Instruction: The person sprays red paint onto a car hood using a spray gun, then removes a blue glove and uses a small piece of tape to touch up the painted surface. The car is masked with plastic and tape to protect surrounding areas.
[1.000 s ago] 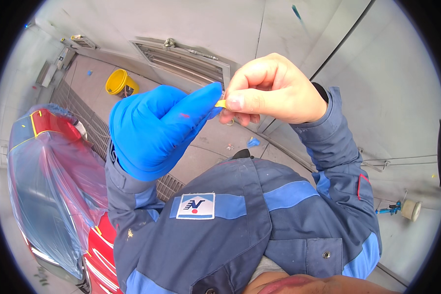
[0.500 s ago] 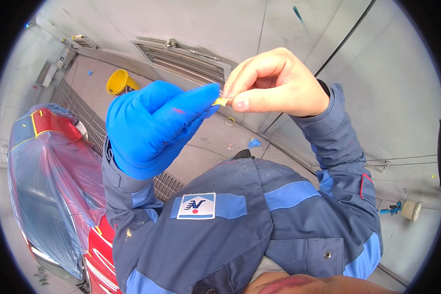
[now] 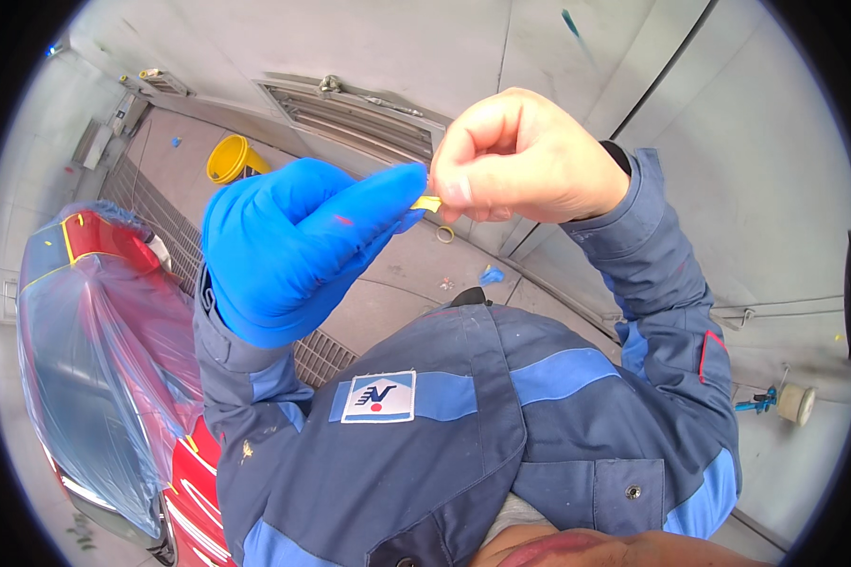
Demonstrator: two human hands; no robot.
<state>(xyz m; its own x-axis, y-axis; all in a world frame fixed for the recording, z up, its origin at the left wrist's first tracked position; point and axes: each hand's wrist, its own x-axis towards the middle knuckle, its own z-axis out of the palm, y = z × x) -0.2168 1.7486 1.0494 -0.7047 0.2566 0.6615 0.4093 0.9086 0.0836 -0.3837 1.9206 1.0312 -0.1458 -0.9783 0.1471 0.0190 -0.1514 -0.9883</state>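
My left hand (image 3: 298,241) wears a blue glove and is closed, its thumb and fingers pinching a small yellow piece of tape (image 3: 428,203). My right hand (image 3: 531,165) is bare. Its thumb and curled fingers pinch the other end of the same piece, so the fingertips of both hands nearly meet in front of my chest. Only a short stretch of the tape shows between them; the rest is hidden by the fingers. A red mark is on the back of the glove.
On the left stands a red car (image 3: 197,482) partly under a clear plastic sheet (image 3: 95,359) with yellow tape lines. A yellow bucket (image 3: 234,159), a yellow ring (image 3: 445,234) and a blue scrap (image 3: 491,275) lie beyond on the floor. A grey wall (image 3: 369,47) rises ahead.
My right hand has rolled and its fingers have curled in tighter, with the thumb tip now turned downward over the tape. More of the yellow piece shows. My left hand has hardly moved.
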